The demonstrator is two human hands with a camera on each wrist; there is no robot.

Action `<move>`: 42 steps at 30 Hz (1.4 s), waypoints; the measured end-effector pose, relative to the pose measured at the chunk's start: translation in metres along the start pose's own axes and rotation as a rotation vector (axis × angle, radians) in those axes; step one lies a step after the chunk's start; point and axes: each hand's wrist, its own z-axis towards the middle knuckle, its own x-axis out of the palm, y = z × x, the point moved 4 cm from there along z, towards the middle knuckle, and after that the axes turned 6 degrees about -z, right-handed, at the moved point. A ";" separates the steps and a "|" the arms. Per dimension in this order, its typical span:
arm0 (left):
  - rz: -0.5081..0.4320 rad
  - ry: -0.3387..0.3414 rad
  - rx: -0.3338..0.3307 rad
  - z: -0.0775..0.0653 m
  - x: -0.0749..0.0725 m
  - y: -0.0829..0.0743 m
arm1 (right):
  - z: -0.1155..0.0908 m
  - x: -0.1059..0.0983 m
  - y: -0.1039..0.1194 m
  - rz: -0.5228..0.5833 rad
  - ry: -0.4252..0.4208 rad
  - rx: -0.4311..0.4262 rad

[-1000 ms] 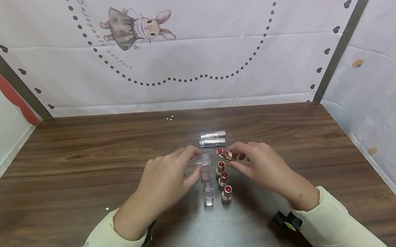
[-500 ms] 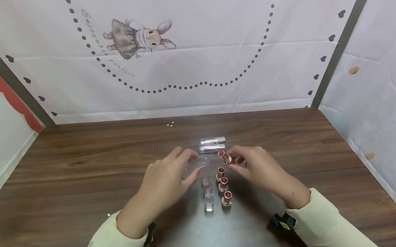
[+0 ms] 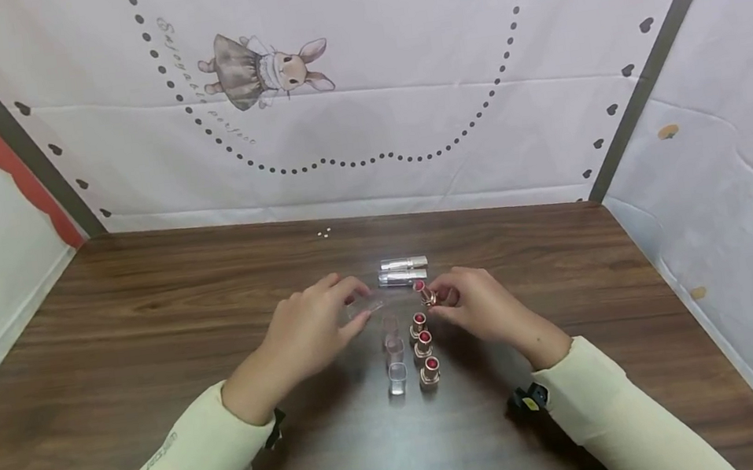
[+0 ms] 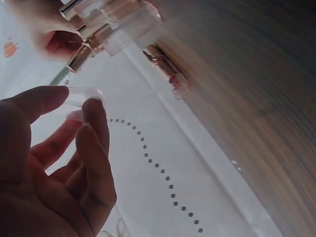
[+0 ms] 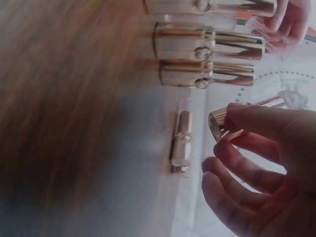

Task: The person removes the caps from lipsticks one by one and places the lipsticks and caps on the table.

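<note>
Left hand (image 3: 310, 327) grasping clear cap (image 3: 366, 304) between thumb and fingers, above counter (image 3: 147, 337). Right hand (image 3: 482, 308) grasping lipstick (image 3: 425, 292) by its base, tilted, red tip exposed, just across from the held cap, the two apart. Three uncapped lipsticks (image 3: 423, 345) upright on counter in a row running away from the person, red tips up. Three clear caps (image 3: 395, 352) in a matching row just to their left. Two tubes (image 3: 403, 277) lying side by side beyond both rows. Small white bits (image 3: 324, 234) near the back edge, below rabbit-print cloth (image 3: 269, 66)
</note>
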 end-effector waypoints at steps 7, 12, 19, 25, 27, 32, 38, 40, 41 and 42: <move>-0.060 0.064 -0.046 0.011 0.003 0.010 | 0.006 0.003 -0.004 0.003 0.053 0.004; -0.125 0.141 -0.085 0.011 0.012 0.018 | 0.007 0.012 -0.007 0.033 0.109 -0.005; -0.174 0.242 -0.120 0.019 0.030 0.031 | 0.012 0.023 -0.012 0.058 0.175 -0.010; -0.168 0.295 -0.136 0.025 0.040 0.035 | 0.016 0.025 -0.010 0.045 0.200 -0.011; -0.162 0.309 -0.139 0.026 0.043 0.034 | 0.018 0.024 -0.009 0.035 0.205 -0.009; -0.151 0.331 -0.154 0.029 0.049 0.032 | 0.020 0.026 -0.009 0.044 0.223 0.002; -0.168 0.340 -0.161 0.030 0.052 0.029 | 0.023 0.028 -0.011 0.061 0.233 0.019; -0.172 0.342 -0.160 0.030 0.053 0.029 | 0.024 0.029 -0.011 0.061 0.238 0.019; -0.173 0.343 -0.160 0.030 0.053 0.029 | 0.024 0.029 -0.011 0.062 0.242 0.018; -0.179 0.345 -0.161 0.031 0.053 0.029 | 0.025 0.030 -0.011 0.063 0.245 0.018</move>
